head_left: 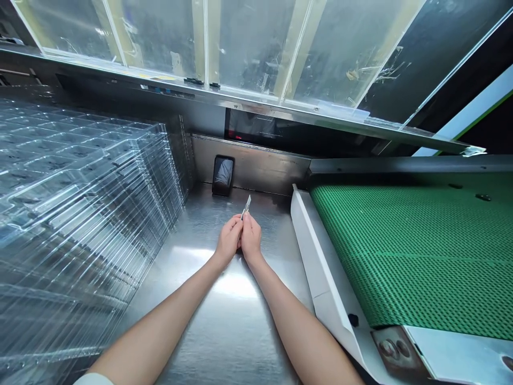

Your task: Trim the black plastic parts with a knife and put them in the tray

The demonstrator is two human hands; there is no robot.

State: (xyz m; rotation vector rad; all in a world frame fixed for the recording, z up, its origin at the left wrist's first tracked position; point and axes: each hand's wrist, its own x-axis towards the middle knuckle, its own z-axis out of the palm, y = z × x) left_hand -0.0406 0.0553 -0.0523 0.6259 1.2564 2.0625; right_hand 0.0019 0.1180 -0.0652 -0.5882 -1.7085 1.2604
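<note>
Steel worktop (224,326): left hand (228,236) and right hand (251,235), together toward the far edge, clasp a knife-like tool (246,206); a slipping hold could cause a cut.

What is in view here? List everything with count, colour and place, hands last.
pointed blade: one, silvery white, held between the two hands, tip pointing forward
phone-like device: one, black, leaning on the metal wall
metal wall: one, grey, ahead of the hands
plastic trays: stacked, too many to count, clear, left
metal surface: one, silver, beneath the hands
mesh belt: one, green, right
guard strip: one, white, along the belt's near side
clear panels: several, see-through with yellowish strips, across the top
sleeve: one, pale, bottom left
left hand: one, bare, centre
right hand: one, bare, beside the left
</note>
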